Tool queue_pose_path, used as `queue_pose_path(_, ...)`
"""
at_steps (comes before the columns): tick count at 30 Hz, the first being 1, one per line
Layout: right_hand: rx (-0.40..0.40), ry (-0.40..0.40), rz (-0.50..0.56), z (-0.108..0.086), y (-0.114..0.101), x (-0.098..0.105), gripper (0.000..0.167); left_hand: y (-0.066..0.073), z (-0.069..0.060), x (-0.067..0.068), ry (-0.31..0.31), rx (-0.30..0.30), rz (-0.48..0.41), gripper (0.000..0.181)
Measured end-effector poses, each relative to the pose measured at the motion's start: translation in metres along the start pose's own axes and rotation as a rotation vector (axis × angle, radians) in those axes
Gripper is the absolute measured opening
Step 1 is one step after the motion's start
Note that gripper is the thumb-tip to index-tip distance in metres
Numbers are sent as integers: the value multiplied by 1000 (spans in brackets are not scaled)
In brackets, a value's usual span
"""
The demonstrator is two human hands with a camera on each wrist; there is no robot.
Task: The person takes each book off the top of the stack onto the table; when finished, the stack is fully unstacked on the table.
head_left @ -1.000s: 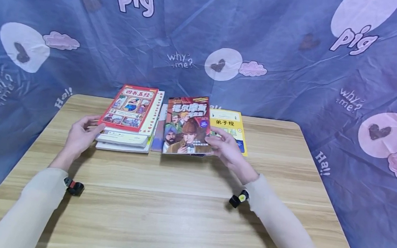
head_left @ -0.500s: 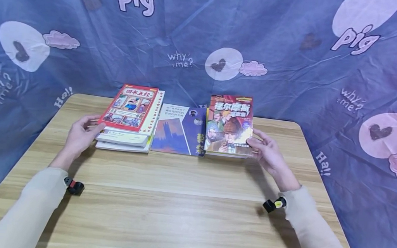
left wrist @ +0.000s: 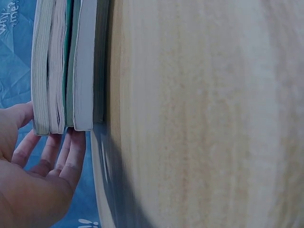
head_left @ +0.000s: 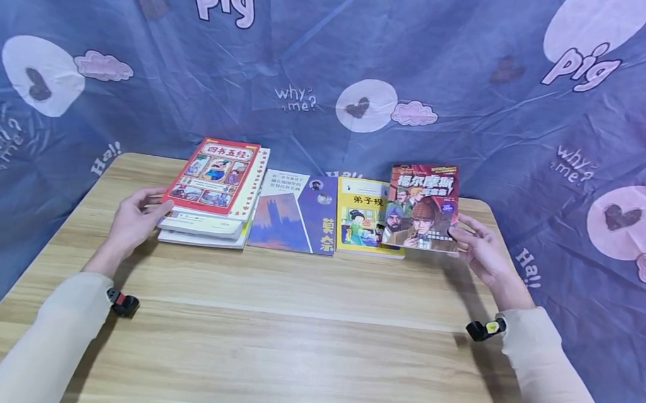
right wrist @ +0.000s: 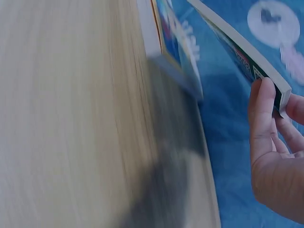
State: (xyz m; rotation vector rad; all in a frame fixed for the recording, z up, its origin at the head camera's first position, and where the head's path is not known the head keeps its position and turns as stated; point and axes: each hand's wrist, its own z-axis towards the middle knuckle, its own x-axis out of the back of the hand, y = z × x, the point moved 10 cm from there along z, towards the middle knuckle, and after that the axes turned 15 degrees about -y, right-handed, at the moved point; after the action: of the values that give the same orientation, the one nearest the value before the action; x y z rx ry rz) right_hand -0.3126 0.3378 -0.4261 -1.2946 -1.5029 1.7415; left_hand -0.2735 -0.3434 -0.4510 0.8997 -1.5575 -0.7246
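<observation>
My right hand point(head_left: 482, 249) pinches a dark red comic-covered book point(head_left: 422, 209) by its right edge. In the right wrist view the book point(right wrist: 244, 54) is lifted off the table, fingers beneath and thumb above. It overlaps the right part of a yellow book point(head_left: 355, 226). At the left, my left hand point(head_left: 136, 220) touches the left side of a stack of books topped by a red book point(head_left: 211, 177). The left wrist view has its fingertips against the edges of the stack point(left wrist: 57, 71), with the thumb by the top cover.
A purple and white book point(head_left: 290, 215) lies flat between the stack and the yellow book. All stand on a wooden table point(head_left: 301, 339) near its back edge. A blue printed cloth point(head_left: 313, 36) hangs behind and at the sides.
My right hand has carried the dark red book rightward, from above the purple book, across the yellow book, to the yellow book's right side. My left hand has stayed at the stack.
</observation>
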Motion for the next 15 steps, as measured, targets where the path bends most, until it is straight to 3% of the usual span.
queue_pose_path(6,-59,21,-20,-9,-1,31,38,-1,0,0,2,-3,-2,63)
queue_pose_path(15,-206,40,-65,-10,6,56,35,-1,0,-1,-6,-1,-5,63)
